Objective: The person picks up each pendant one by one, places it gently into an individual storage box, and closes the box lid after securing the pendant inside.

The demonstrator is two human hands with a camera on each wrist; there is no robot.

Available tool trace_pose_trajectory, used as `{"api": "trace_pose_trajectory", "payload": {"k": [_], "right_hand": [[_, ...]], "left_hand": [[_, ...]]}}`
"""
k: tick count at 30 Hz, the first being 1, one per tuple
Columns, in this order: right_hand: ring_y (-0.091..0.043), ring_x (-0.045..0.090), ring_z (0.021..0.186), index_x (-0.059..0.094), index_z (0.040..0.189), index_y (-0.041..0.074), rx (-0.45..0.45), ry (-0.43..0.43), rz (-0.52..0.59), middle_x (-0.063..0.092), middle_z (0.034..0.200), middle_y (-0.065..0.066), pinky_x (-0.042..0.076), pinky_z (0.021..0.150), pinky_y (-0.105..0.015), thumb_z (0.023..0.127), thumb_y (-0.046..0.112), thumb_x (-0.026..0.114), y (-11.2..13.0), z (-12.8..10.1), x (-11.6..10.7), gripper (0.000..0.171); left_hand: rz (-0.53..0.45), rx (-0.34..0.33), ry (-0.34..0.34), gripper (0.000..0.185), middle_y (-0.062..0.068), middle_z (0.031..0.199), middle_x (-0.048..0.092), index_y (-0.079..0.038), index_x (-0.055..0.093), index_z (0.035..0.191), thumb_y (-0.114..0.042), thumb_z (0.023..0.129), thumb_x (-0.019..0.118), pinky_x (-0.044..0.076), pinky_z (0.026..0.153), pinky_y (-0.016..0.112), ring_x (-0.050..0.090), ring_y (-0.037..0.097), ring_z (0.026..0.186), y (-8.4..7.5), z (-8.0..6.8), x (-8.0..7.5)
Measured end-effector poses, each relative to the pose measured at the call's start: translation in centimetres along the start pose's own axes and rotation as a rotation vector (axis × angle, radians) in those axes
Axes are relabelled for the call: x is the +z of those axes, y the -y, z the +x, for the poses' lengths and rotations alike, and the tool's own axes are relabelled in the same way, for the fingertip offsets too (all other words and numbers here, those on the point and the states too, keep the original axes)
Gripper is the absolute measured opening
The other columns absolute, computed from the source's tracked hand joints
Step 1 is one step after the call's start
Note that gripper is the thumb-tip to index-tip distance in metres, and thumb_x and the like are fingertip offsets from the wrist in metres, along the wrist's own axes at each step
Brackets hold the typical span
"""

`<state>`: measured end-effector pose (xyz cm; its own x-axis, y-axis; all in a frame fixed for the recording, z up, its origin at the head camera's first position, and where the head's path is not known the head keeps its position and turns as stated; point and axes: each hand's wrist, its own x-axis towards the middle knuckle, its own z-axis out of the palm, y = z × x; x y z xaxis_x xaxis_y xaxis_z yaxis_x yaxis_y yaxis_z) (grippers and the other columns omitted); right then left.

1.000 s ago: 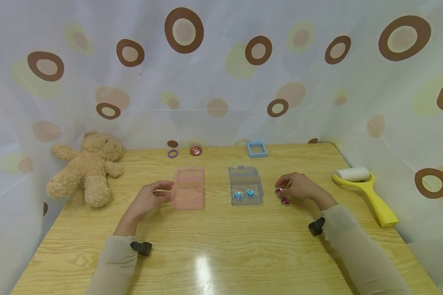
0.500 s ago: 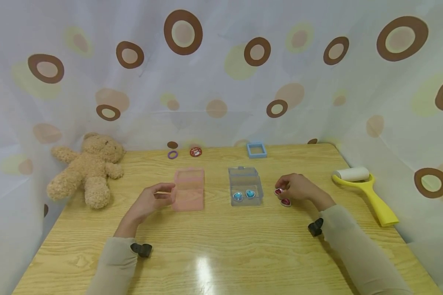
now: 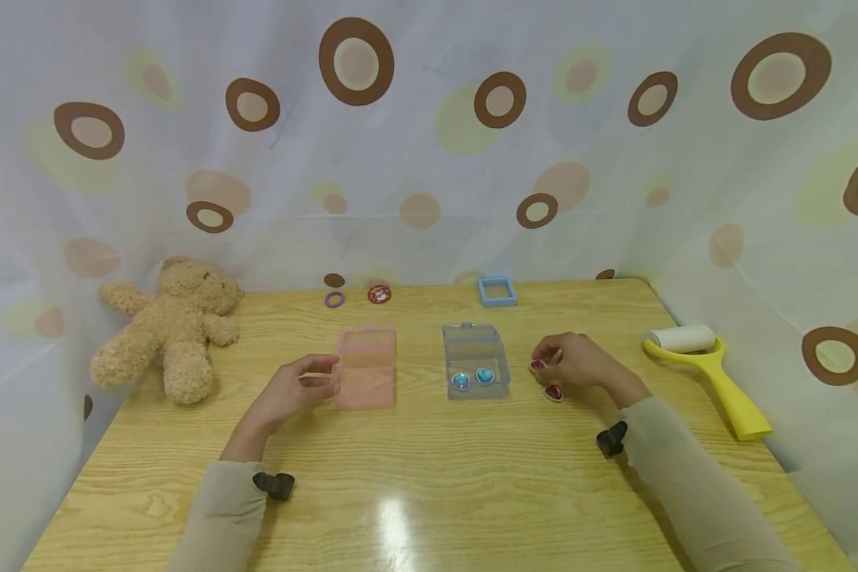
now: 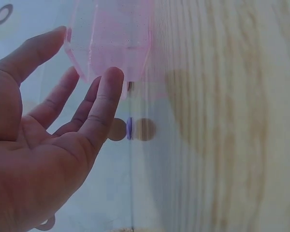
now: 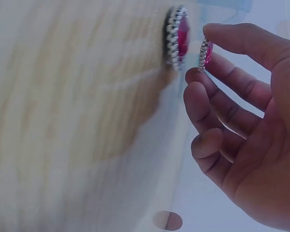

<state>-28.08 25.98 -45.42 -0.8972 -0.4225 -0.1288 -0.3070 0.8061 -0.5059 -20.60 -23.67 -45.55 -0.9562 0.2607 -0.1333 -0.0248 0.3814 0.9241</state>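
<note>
Red gem (image 3: 539, 365), faceted and silver-rimmed, pinched in right hand (image 3: 575, 361).

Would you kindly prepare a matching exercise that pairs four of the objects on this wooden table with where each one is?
Things:
1. Two blue round gems
2. Red gem with a silver rim
3. Translucent pink plastic box
4. Yellow lint roller

Places:
A. By the fingers of the left hand
B. Near the table's right edge, away from both hands
C. Inside the clear plastic box
D. Pinched in the right hand

Pairs: 1-C, 2-D, 3-A, 4-B
</note>
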Motion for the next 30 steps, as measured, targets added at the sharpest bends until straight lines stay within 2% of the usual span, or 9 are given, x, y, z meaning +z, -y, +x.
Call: {"api": "trace_pose_trajectory", "payload": {"k": [8,15,22,30], "right_hand": [[-0.015,0.063,0.082,0.071,0.113,0.015,0.001,-0.029,0.044,0.070,0.103,-0.003,0.052,0.070,-0.031,0.091,0.024,0.072,1.1,0.0,-0.5,0.024],[-0.016,0.063,0.087,0.071,0.114,0.016,-0.087,-0.084,0.049,0.071,0.102,-0.002,0.052,0.079,-0.034,0.091,0.024,0.074,1.6,0.4,-1.0,0.024],[-0.016,0.064,0.079,0.070,0.117,0.019,-0.092,-0.088,0.102,0.070,0.105,-0.002,0.052,0.071,-0.031,0.091,0.027,0.073,2.8,0.8,-1.2,0.028],[-0.016,0.062,0.077,0.070,0.118,0.017,-0.135,-0.085,0.156,0.070,0.105,-0.004,0.052,0.069,-0.031,0.090,0.026,0.075,4.5,1.6,-0.8,0.029]], "left_hand": [[0.013,-0.003,-0.003,0.056,0.026,0.143,0.047,-0.002,0.046,0.147,-0.011,0.096,0.066,0.054,0.097,0.044,0.053,0.044,0.129,-0.4,0.0,0.3],[0.025,-0.002,0.008,0.056,0.027,0.141,0.048,-0.002,0.044,0.148,-0.012,0.097,0.065,0.054,0.097,0.045,0.053,0.046,0.129,-0.5,-0.1,0.1],[0.028,0.000,0.015,0.059,0.028,0.141,0.047,-0.003,0.043,0.149,-0.014,0.096,0.067,0.054,0.097,0.045,0.054,0.046,0.128,-0.4,-0.2,0.1],[0.040,0.003,0.014,0.058,0.027,0.140,0.049,-0.003,0.045,0.148,-0.017,0.096,0.068,0.055,0.095,0.044,0.055,0.045,0.126,-0.4,-0.2,0.1]]}}
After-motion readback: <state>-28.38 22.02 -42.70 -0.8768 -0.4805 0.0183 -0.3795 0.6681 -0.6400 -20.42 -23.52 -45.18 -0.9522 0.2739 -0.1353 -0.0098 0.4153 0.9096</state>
